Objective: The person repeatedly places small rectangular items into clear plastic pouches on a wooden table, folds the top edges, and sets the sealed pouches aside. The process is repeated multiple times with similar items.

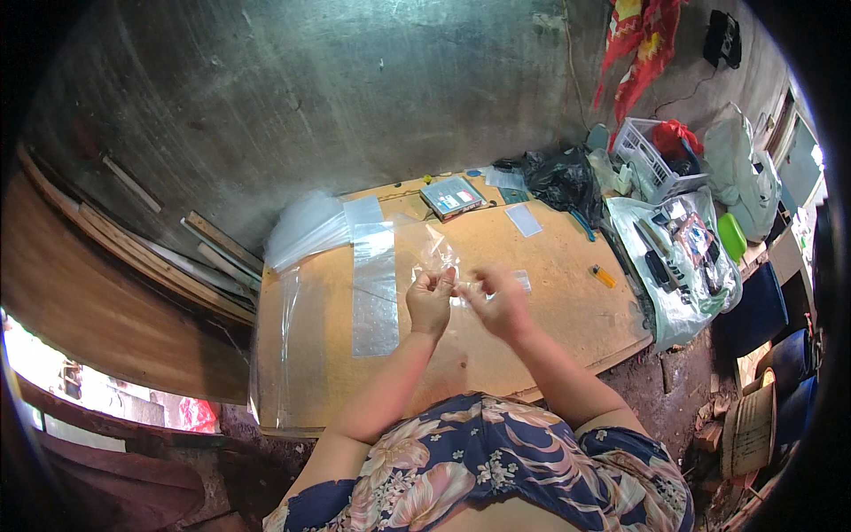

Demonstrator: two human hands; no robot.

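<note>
Over the middle of the table, my left hand [429,304] is closed, thumb and fingers pinching a clear plastic bag [432,246] whose crinkled film rises past the fingertips. Just to its right is my right hand [500,304], slightly blurred, its fingers curled in toward the bag. What those fingers hold, if anything, is too small to make out. Left of the hands lies a long flat strip of clear plastic [374,301]. Beyond it, a fanned stack of clear plastic sleeves [308,232] rests at the table's far left.
A flat box [452,197] sits at the back of the wooden table [567,310], near a small pale card [523,220]. An orange lighter [604,277] lies toward the right. Black plastic bags [563,182], a white crate [645,155] and a plastic bag with small items [678,301] crowd the right side.
</note>
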